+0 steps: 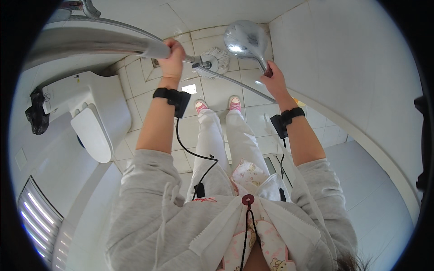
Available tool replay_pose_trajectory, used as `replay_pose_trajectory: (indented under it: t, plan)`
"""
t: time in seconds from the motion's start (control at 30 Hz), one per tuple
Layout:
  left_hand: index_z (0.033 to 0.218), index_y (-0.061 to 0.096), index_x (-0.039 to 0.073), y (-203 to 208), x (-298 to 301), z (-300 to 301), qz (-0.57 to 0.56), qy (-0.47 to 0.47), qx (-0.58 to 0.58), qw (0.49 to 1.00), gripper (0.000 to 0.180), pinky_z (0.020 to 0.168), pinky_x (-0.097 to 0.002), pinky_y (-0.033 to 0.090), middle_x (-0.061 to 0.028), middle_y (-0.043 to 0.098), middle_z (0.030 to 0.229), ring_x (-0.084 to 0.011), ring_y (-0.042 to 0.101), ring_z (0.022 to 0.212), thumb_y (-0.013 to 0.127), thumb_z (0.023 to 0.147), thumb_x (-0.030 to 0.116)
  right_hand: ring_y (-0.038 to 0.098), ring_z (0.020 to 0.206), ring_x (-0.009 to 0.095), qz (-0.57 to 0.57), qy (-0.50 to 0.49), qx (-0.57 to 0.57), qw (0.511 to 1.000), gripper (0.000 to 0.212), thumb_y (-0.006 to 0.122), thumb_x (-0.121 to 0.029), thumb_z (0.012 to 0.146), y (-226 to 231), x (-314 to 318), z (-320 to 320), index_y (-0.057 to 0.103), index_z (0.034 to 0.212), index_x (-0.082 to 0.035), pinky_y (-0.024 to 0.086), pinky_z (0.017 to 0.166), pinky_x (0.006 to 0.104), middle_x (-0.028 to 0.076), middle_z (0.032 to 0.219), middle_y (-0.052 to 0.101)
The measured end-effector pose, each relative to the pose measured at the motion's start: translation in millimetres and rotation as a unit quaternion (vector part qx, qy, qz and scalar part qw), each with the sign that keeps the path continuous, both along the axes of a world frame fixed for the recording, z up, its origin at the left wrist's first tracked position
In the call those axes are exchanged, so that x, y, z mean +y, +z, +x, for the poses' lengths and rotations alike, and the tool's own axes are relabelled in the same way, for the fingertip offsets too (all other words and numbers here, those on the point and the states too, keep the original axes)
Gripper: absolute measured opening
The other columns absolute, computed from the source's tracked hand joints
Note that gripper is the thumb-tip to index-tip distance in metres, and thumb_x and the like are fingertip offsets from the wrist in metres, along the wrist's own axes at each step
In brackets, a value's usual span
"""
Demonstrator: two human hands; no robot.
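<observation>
My left hand (173, 59) is closed round the lower part of a thick, shiny metal shower pipe (95, 43), which comes in from the upper left. Just beyond its fingers sits a small metal fitting (199, 62). My right hand (275, 80) grips the handle of a round chrome shower head (245, 39), held up and away from the pipe. A thin grey hose or rod (242, 84) runs from near the fitting toward my right wrist; its far end is hidden behind that arm. Both wrists wear black straps with boxes and cables.
A white toilet (97, 106) stands at the left, a black bag (37, 112) by its tank. A white string mop head (216, 62) rests on the tiled floor (212, 92) beyond my feet. At the right rises a pale wall or panel (348, 67) with a white edge.
</observation>
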State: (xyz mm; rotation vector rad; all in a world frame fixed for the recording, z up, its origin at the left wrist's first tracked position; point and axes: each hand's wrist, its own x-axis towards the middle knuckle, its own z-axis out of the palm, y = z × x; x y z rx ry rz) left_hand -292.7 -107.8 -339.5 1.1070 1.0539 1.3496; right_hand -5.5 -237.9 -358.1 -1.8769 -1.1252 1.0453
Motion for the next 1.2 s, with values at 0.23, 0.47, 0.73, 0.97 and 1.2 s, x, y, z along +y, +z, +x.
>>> replay_pose_trajectory:
  t: [0.23, 0.47, 0.73, 0.97, 1.2]
  plan:
    - [0.062, 0.042, 0.004, 15.6, 20.8, -56.1, -0.023, 0.046, -0.047, 0.998, 0.017, 0.05, -0.0282, 0.039, -0.0057, 0.045, 0.054, -0.0128, 0.04, 0.049, 0.045, 0.079, 0.007, 0.051, 0.067, 0.015, 0.002, 0.008, -0.024, 1.0, 0.039, 0.058, -0.002, 0.068, -0.7, 1.7, 2.4, 0.053, 0.107, -0.005, 0.042, 0.064, 0.026, 0.006, 0.072, 0.052]
    - [0.059, 0.042, 0.004, 45.9, 24.2, -10.1, -0.009, 0.045, -0.045, 0.998, 0.021, 0.049, -0.0265, 0.035, -0.0039, 0.043, 0.052, -0.0126, 0.042, 0.048, 0.05, 0.079, 0.004, 0.05, 0.066, 0.012, 0.016, 0.016, -0.004, 1.0, 0.039, 0.057, 0.001, 0.068, 16.9, 4.5, -2.9, 0.052, 0.107, -0.004, 0.042, 0.063, 0.0246, 0.003, 0.072, 0.051]
    - [0.059, 0.044, 0.004, 87.5, 58.2, 38.9, 0.047, 0.055, -0.088, 0.994, 0.018, 0.038, -0.0249, 0.03, -0.0027, 0.041, 0.048, -0.011, 0.039, 0.039, 0.053, 0.075, 0.001, 0.048, 0.066, 0.01, 0.018, -0.011, 0.01, 1.0, 0.04, 0.058, 0.003, 0.069, 14.4, 4.3, 2.5, 0.05, 0.108, -0.001, 0.041, 0.063, 0.023, 0.002, 0.072, 0.049]
    - [0.073, 0.047, 0.005, 75.9, 76.5, 60.4, 0.012, 0.017, -0.09, 0.996, 0.01, 0.045, -0.0291, 0.037, -0.0051, 0.051, 0.059, -0.0162, 0.049, 0.051, 0.057, 0.076, 0.008, 0.048, 0.067, 0.012, 0.012, -0.029, 0.012, 0.999, 0.041, 0.058, 0.001, 0.068, 9.3, 2.4, 8.9, 0.05, 0.109, -0.001, 0.041, 0.063, 0.0242, 0.003, 0.073, 0.05]
    - [0.06, 0.044, 0.004, 57.1, 83.0, 78.2, 0.058, 0.048, -0.061, 0.995, 0.018, 0.041, -0.0246, 0.032, -0.0025, 0.043, 0.049, -0.0105, 0.04, 0.042, 0.053, 0.075, 0.0, 0.05, 0.067, 0.014, -0.025, -0.04, -0.017, 0.999, 0.042, 0.059, -0.001, 0.068, 10.7, 3.9, 13.6, 0.05, 0.109, -0.003, 0.042, 0.064, 0.0261, 0.004, 0.073, 0.051]
